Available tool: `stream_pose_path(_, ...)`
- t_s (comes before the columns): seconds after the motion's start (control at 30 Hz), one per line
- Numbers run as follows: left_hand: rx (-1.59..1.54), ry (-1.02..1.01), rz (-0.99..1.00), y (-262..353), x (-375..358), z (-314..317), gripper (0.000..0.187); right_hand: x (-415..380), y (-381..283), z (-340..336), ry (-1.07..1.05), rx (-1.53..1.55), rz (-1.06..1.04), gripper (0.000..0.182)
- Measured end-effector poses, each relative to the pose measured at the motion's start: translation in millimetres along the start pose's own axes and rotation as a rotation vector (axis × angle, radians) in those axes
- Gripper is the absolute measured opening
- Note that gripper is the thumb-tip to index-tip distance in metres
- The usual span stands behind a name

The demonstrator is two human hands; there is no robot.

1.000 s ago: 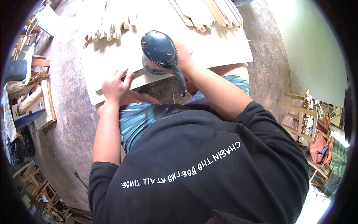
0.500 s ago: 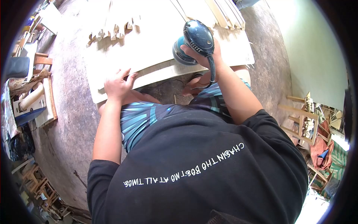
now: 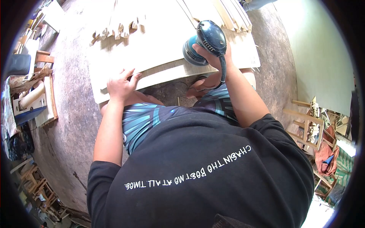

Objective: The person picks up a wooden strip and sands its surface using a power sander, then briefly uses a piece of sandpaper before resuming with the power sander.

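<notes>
My right hand [image 3: 211, 57] is wrapped around a sander [image 3: 211, 38] with a dark top and blue body, its cord running back along the wrist. The sander's round base sits on the near edge of a long pale wooden piece [image 3: 163, 74]. At the left part of that piece, my left hand [image 3: 121, 84] grips it, thumb and forefinger showing on top. Beneath the wooden piece is a pale board [image 3: 99, 72], laid across in front of my knees. The palm-side fingers of both hands are partly hidden.
Several notched wooden strips [image 3: 119, 32] lie at the far left of the board, and more long strips [image 3: 228, 17] at the far right. A wooden frame [image 3: 306, 123] and a cloth stand at right. A machine with a ribbed hose [image 3: 33, 95] is at left.
The sander and my right hand have shifted a little to the right along the wooden piece. My left hand keeps its place on the wood.
</notes>
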State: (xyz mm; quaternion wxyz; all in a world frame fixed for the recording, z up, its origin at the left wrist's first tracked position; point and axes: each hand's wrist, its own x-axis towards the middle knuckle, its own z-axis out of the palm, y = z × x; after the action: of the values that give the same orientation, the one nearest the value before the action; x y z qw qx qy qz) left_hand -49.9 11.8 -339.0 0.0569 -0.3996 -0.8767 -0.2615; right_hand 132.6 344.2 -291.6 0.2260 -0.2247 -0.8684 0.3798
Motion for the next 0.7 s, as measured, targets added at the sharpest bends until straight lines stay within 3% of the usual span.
stream_pose_path(0.13, 0.005, 0.013, 0.005, 1.5, 0.5, -0.6, 0.032, -0.5, -7.7, 1.3, 0.003, -0.116, -0.121, 0.059)
stream_pose_path(0.43, 0.026, -0.005, 0.000, 2.4, -0.3, -1.7, 0.031, -5.1, -42.1, 25.8, -0.174, 0.075, -0.047, 0.055)
stream_pose_path(0.47, 0.027, -0.008, -0.003, 2.4, -0.6, -1.8, 0.032, -4.0, -40.8, 31.7, -0.174, -0.017, -0.170, 0.055)
stream_pose_path(0.57, 0.035, -0.027, -0.010, 3.2, -0.5, -3.7, 0.032, -5.2, -59.7, 47.6, -0.243, 0.043, -0.116, 0.052)
stream_pose_path(0.7, 0.034, -0.026, 0.001, 2.5, -0.1, -2.8, 0.033, -6.8, -70.2, 69.1, -0.243, 0.152, -0.208, 0.047)
